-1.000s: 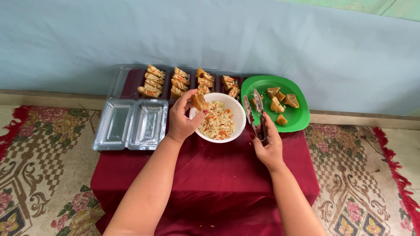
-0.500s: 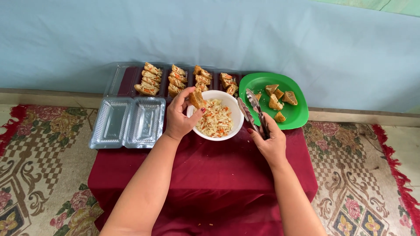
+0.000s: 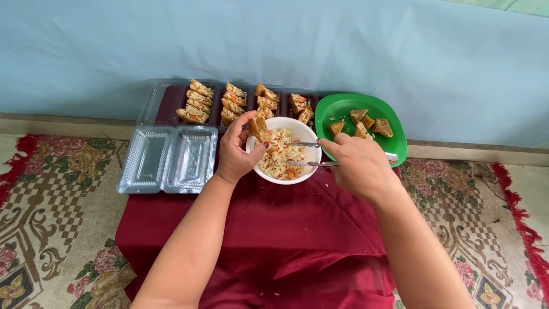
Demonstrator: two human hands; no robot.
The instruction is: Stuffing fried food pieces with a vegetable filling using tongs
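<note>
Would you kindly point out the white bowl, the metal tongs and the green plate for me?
white bowl (image 3: 307,173): head view, on its bare near-right rim.
metal tongs (image 3: 302,145): head view, on the upper arm over the bowl.
green plate (image 3: 337,107): head view, on a bare part of its left side.

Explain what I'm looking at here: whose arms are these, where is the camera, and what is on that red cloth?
No machine: these are a person's two bare arms, filmed from a camera on their head looking down. The left hand holds a brown fried pastry piece over a round white bowl of shredded vegetable filling. The right hand holds metal tongs, tips in the bowl. The bowl sits on a dark red cloth-covered table. Behind it are clear plastic trays of filled pieces, a green plastic plate with more fried pieces, and empty clear plastic trays on the left.
</note>
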